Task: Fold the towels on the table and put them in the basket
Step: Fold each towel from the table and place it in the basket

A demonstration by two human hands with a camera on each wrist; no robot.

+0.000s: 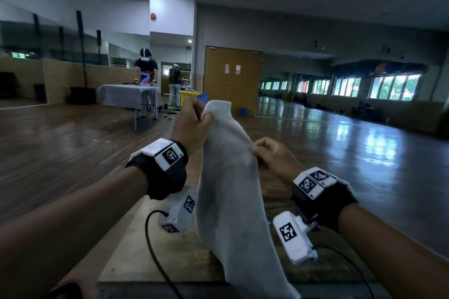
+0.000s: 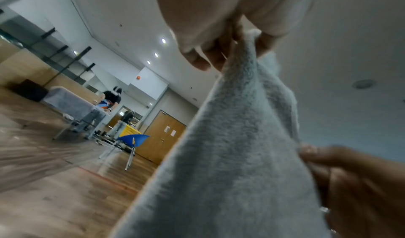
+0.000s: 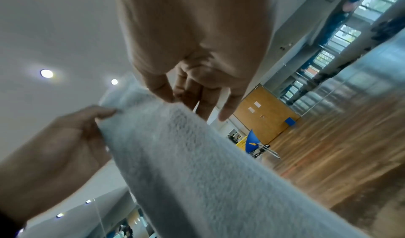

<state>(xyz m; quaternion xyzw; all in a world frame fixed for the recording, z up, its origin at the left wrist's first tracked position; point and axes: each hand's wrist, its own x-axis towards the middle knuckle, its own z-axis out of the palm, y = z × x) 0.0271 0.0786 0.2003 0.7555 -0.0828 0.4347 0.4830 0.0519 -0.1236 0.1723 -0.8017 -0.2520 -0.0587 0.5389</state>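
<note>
A: Head view, what stands below and beyond?
B: A pale wooden table (image 1: 136,245) under the forearms; dark glossy plank floor (image 1: 364,153); a wooden double door (image 1: 232,80); windows (image 1: 393,87) at right; a cloth-draped table (image 1: 126,96) with two people beside it (both far off); a yellow basket (image 1: 188,96) near them.
A: And the towel?
B: The white towel (image 1: 230,189) hangs in the air above the table; left hand (image 1: 192,124) pinches its top corner, right hand (image 1: 273,153) pinches its side edge lower down.
A: Left wrist view?
B: Fingers (image 2: 210,58) curled round the towel's tip; ceiling lights, a blue chair (image 2: 131,139).
A: Right wrist view?
B: Thumb and forefinger (image 3: 160,89) nip the towel edge, the other fingers loose; blurred floor beyond.
</note>
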